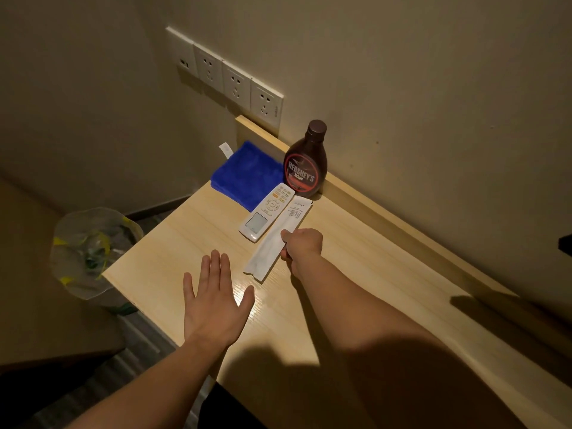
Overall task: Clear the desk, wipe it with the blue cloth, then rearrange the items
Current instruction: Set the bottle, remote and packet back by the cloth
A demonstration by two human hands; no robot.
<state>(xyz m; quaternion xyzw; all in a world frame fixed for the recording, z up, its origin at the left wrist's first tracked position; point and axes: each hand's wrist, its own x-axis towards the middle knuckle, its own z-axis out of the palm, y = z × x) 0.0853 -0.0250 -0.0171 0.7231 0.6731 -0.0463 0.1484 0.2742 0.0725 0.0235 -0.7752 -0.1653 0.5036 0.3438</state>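
While the left hand [216, 300] is spread flat low over the tabletop [192, 236], holding nothing, the right hand [301, 244] has its fingers [286, 235] curled, pinching the white paper sleeve [272, 243] at its right edge. The sleeve lies just beside the remote [266, 212]. The blue cloth [246, 173] sits folded at the far-left corner, next to the syrup bottle [305, 164].

A pale wood-grain desk [192, 243] runs from centre left of the frame to the lower right, with a raised ledge of the same wood along its far side. At its upper end lies a folded blue terry cloth [247, 174]. To the cloth's right a brown plastic syrup bottle [305, 162] stands upright by the ledge. Below them a white remote control [266, 212] and a long white paper sleeve [278, 236] lie side by side.
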